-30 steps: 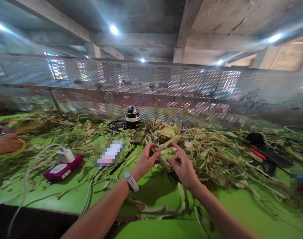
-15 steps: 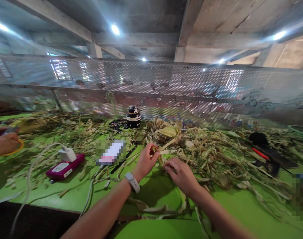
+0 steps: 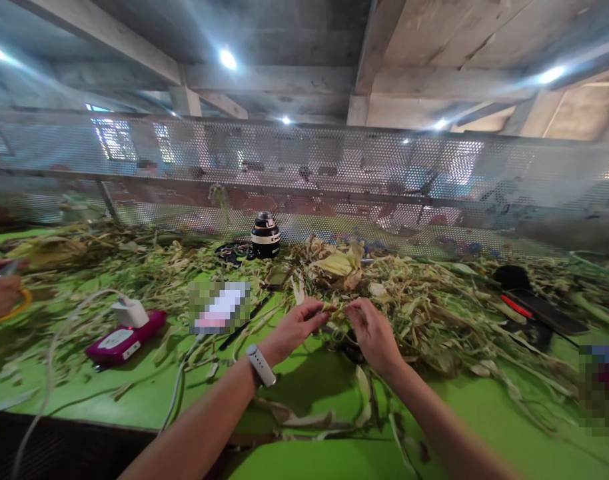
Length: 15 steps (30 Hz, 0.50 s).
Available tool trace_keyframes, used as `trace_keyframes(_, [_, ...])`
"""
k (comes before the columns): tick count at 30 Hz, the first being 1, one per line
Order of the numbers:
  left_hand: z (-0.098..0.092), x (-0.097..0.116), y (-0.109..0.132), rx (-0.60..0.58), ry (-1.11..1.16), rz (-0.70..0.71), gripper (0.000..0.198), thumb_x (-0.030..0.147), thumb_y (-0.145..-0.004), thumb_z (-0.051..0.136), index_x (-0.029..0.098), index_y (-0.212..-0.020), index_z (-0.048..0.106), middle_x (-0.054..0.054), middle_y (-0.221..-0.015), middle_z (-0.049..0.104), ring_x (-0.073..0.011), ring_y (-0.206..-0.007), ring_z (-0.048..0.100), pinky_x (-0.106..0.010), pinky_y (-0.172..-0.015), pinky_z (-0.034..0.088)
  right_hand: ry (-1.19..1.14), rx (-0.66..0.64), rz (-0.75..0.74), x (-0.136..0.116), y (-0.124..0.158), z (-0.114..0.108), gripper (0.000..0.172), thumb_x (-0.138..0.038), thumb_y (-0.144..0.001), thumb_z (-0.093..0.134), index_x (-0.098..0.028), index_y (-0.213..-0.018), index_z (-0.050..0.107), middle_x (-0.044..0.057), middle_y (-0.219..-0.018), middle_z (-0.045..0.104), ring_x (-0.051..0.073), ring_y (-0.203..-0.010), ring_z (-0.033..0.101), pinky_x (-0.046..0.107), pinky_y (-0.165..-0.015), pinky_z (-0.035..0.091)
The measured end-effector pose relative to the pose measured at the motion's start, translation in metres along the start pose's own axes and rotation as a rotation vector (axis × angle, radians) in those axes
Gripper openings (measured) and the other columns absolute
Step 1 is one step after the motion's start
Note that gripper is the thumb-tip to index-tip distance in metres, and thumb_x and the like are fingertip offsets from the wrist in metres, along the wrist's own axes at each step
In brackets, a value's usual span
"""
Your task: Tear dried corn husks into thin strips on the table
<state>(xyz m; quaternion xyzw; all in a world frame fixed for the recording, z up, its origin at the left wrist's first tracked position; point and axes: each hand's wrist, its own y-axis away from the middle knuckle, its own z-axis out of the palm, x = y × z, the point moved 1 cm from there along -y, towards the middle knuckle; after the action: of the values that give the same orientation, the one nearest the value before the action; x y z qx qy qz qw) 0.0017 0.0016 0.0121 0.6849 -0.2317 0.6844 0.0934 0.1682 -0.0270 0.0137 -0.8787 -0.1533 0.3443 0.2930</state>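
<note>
In the head view, a small yellow-green leaf strip (image 3: 336, 311) lies between my two hands above the green table. My left hand (image 3: 295, 328), with a white watch on the wrist, pinches its left end between thumb and fingers. At the other end, the bent fingers of my right hand (image 3: 375, 335) are closed on the strip. Its exact shape is partly hidden by my fingers. Just beyond stands a heap of dry leaf strips (image 3: 409, 300), topped by a larger yellow-green leafy bundle (image 3: 337, 265).
A phone (image 3: 222, 307) on a cable lies to the left, near a magenta power strip (image 3: 127, 340) with a white charger (image 3: 130, 311). Behind are a black bottle (image 3: 265, 237) and a perforated metal screen (image 3: 304, 153). Another person's hand (image 3: 2, 293) shows at far left; a black device (image 3: 544, 310) lies right.
My right hand has risen and turned, its fingertips now higher and level with my left hand's. The longer pale strip that stuck out between my hands is no longer there.
</note>
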Motion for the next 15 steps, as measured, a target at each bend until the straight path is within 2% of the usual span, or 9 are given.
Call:
trace_keyframes(3, [0.0016, 0.0012, -0.0001, -0.036, 0.071, -0.052, 0.035, 0.044, -0.067, 0.066, 0.015, -0.088, 0.066, 0.0, -0.072, 0.057, -0.0074, -0.059, 0.041, -0.019, -0.052, 0.031, 0.007, -0.015, 0.053, 0.0031, -0.0007, 0.0014, 0.019, -0.035, -0.089, 0.039, -0.021, -0.084, 0.052, 0.002, -0.071, 0.063, 0.018, -0.062, 0.058, 0.027, -0.058, 0.042])
trace_keyframes(9, [-0.0011, 0.0014, 0.0013, -0.012, 0.259, -0.133, 0.029, 0.036, -0.064, 0.071, 0.015, -0.084, 0.067, -0.002, -0.077, 0.061, -0.0077, -0.062, 0.048, -0.019, -0.057, 0.035, -0.105, -0.077, 0.129, 0.0029, -0.0018, 0.0023, 0.021, -0.037, -0.088, 0.038, -0.021, -0.08, 0.05, 0.002, -0.066, 0.063, 0.017, -0.058, 0.058, 0.026, -0.056, 0.042])
trace_keyframes(13, [-0.0014, 0.0016, 0.002, -0.019, 0.256, -0.113, 0.03, 0.032, -0.06, 0.075, 0.015, -0.083, 0.066, -0.001, -0.079, 0.061, -0.0068, -0.064, 0.049, -0.019, -0.06, 0.036, -0.204, -0.111, 0.163, 0.0011, -0.0019, 0.003, 0.022, -0.038, -0.087, 0.04, -0.021, -0.077, 0.049, 0.0, -0.065, 0.059, 0.016, -0.06, 0.056, 0.026, -0.057, 0.041])
trace_keyframes(15, [-0.0016, 0.0016, 0.0012, -0.025, 0.234, -0.109, 0.033, 0.033, -0.06, 0.075, 0.014, -0.085, 0.065, 0.0, -0.079, 0.061, -0.0065, -0.063, 0.049, -0.019, -0.059, 0.036, -0.288, -0.131, 0.2, 0.0016, -0.0021, 0.0035, 0.023, -0.04, -0.087, 0.039, -0.021, -0.077, 0.047, -0.001, -0.061, 0.055, 0.014, -0.055, 0.052, 0.024, -0.052, 0.039])
